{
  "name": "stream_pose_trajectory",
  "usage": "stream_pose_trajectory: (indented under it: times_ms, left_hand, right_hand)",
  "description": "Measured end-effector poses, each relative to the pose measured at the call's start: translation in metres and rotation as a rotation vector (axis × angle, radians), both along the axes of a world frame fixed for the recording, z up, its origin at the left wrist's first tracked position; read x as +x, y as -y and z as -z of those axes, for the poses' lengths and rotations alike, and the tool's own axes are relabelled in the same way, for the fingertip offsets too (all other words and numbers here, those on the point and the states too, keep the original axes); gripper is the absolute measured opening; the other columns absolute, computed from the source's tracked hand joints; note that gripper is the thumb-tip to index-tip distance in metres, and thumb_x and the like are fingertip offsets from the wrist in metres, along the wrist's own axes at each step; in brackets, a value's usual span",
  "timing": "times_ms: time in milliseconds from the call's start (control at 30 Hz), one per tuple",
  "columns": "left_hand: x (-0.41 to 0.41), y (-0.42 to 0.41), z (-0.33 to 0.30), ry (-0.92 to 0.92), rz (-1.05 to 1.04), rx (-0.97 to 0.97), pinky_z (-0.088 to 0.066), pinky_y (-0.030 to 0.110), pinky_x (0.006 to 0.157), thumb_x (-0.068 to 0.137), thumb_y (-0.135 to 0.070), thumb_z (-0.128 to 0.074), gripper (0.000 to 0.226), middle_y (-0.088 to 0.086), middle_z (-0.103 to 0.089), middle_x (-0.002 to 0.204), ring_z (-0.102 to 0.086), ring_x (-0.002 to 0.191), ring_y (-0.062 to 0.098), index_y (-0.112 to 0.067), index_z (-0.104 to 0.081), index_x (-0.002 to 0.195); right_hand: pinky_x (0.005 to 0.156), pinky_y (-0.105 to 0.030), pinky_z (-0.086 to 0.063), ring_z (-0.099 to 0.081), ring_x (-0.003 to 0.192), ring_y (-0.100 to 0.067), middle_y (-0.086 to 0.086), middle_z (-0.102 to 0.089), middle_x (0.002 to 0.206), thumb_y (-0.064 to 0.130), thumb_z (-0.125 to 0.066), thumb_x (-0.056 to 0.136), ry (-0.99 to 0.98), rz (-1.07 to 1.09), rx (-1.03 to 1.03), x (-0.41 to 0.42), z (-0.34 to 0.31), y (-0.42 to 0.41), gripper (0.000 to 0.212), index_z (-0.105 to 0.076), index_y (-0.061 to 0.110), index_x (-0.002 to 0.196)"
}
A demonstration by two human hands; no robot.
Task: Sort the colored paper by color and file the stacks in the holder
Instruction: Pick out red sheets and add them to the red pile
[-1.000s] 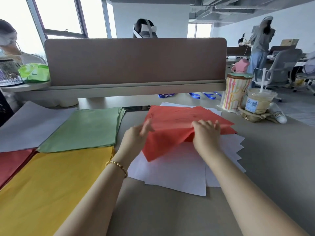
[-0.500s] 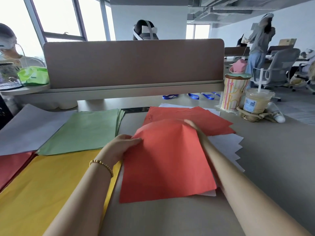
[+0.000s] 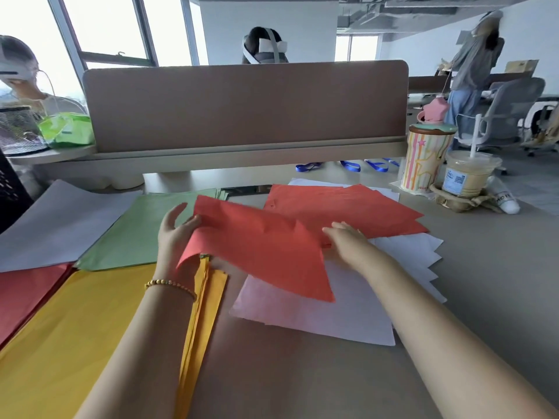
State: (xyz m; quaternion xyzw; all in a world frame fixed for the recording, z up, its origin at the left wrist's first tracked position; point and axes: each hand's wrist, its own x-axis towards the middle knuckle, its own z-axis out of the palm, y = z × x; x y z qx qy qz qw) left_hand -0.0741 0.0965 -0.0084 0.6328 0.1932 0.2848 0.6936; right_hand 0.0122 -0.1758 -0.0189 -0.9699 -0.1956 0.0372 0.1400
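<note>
i see a red sheet (image 3: 260,246) lifted off the desk (image 3: 302,382), bowed and creased, its near corner hanging over the white sheets (image 3: 326,316). the left hand (image 3: 175,237) pinches its left edge, thumb on top, other fingers spread. the right hand (image 3: 348,240) lies on its right edge with straight fingers (i cannot tell if anything is gripped beneath). more red paper (image 3: 357,207) lies behind. green stack (image 3: 142,228) and yellow stack (image 3: 75,334) sit to the left.
</note>
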Motion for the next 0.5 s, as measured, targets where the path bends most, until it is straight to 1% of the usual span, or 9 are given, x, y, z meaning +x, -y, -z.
stream_pose_trajectory:
  times_ms: [33, 67, 100, 167, 233, 300, 367, 433, 500]
  left_hand:
    - [0.001, -0.006, 0.003, 0.058, -0.003, -0.097, -0.042, 0.047, 0.102, 0.076, -0.006, -0.072, 0.042, 0.013, -0.054, 0.131, -0.058, 0.113, 0.031, -0.029, -0.060, 0.109]
    - [0.003, -0.012, 0.008, 0.092, 0.003, -0.181, -0.041, 0.052, 0.103, 0.072, -0.010, -0.075, 0.041, 0.017, -0.056, 0.128, -0.058, 0.113, 0.032, -0.034, -0.061, 0.102]
    - [0.004, -0.015, 0.013, 0.099, 0.007, -0.229, -0.043, 0.051, 0.101, 0.069, -0.014, -0.077, 0.042, 0.018, -0.059, 0.124, -0.060, 0.108, 0.031, -0.035, -0.061, 0.101]
    - [0.000, -0.003, 0.009, 0.061, 0.023, -0.204, -0.055, 0.031, 0.081, 0.069, -0.015, -0.078, 0.050, 0.017, -0.062, 0.114, -0.068, 0.084, 0.019, -0.027, -0.057, 0.112]
    - [-0.001, 0.010, 0.011, -0.074, 0.037, -0.107, -0.050, 0.018, 0.050, 0.081, 0.002, -0.063, 0.046, 0.015, -0.061, 0.094, -0.062, 0.055, 0.014, -0.016, -0.049, 0.121]
    - [0.003, 0.016, 0.018, -0.205, 0.017, 0.004, -0.049, 0.027, 0.056, 0.083, 0.010, -0.054, 0.044, 0.016, -0.060, 0.089, -0.056, 0.059, 0.021, -0.007, -0.049, 0.123]
    - [0.005, 0.014, 0.019, -0.239, -0.031, 0.034, -0.048, 0.030, 0.060, 0.083, 0.009, -0.050, 0.047, 0.014, -0.060, 0.087, -0.054, 0.062, 0.022, -0.009, -0.051, 0.126]
    - [0.006, 0.008, 0.018, -0.259, -0.095, 0.045, -0.045, 0.022, 0.047, 0.085, 0.011, -0.044, 0.049, 0.008, -0.056, 0.077, -0.050, 0.057, 0.018, -0.011, -0.051, 0.128]
    - [0.006, 0.004, 0.019, -0.294, -0.114, 0.088, -0.037, 0.013, 0.033, 0.085, 0.012, -0.042, 0.051, 0.006, -0.053, 0.073, -0.047, 0.053, 0.017, -0.009, -0.049, 0.130]
  right_hand:
    - [0.093, -0.030, -0.036, -0.049, 0.118, -0.026, -0.013, -0.053, 0.128, 0.036, -0.051, 0.091, -0.009, -0.034, 0.035, -0.001, -0.001, -0.001, 0.035, -0.058, 0.012, 0.116]
    - [0.081, -0.027, -0.036, -0.053, 0.099, -0.024, -0.012, -0.060, 0.112, 0.034, -0.052, 0.090, 0.005, -0.059, 0.048, -0.002, -0.002, -0.001, 0.028, -0.061, 0.011, 0.104]
    - [0.076, -0.026, -0.035, -0.052, 0.091, -0.022, -0.013, -0.062, 0.110, 0.031, -0.052, 0.090, 0.014, -0.065, 0.043, -0.005, -0.004, -0.001, 0.028, -0.061, 0.008, 0.102]
    - [0.081, -0.029, -0.040, -0.056, 0.101, -0.028, -0.015, -0.060, 0.119, 0.026, -0.049, 0.093, 0.034, -0.036, -0.038, -0.009, -0.008, -0.004, 0.033, -0.058, 0.002, 0.116]
    - [0.093, -0.036, -0.044, -0.054, 0.115, -0.033, -0.016, -0.056, 0.126, 0.021, -0.044, 0.095, 0.113, 0.019, -0.109, -0.009, -0.006, -0.011, 0.035, -0.054, 0.005, 0.124]
    - [0.098, -0.038, -0.040, -0.047, 0.120, -0.033, -0.013, -0.050, 0.130, 0.020, -0.040, 0.096, 0.121, 0.070, -0.177, -0.004, -0.007, -0.013, 0.035, -0.052, 0.010, 0.127]
    - [0.103, -0.036, -0.033, -0.040, 0.126, -0.032, -0.010, -0.044, 0.135, 0.023, -0.037, 0.097, 0.002, 0.110, -0.162, 0.002, -0.010, -0.013, 0.036, -0.049, 0.012, 0.130]
    - [0.103, -0.034, -0.031, -0.038, 0.129, -0.033, -0.009, -0.041, 0.138, 0.022, -0.036, 0.096, -0.111, 0.113, -0.189, 0.007, -0.011, -0.013, 0.037, -0.046, 0.010, 0.130]
    - [0.091, -0.031, -0.037, -0.047, 0.119, -0.032, -0.011, -0.048, 0.130, 0.016, -0.042, 0.092, -0.119, 0.100, -0.168, 0.008, -0.012, -0.015, 0.031, -0.052, 0.008, 0.121]
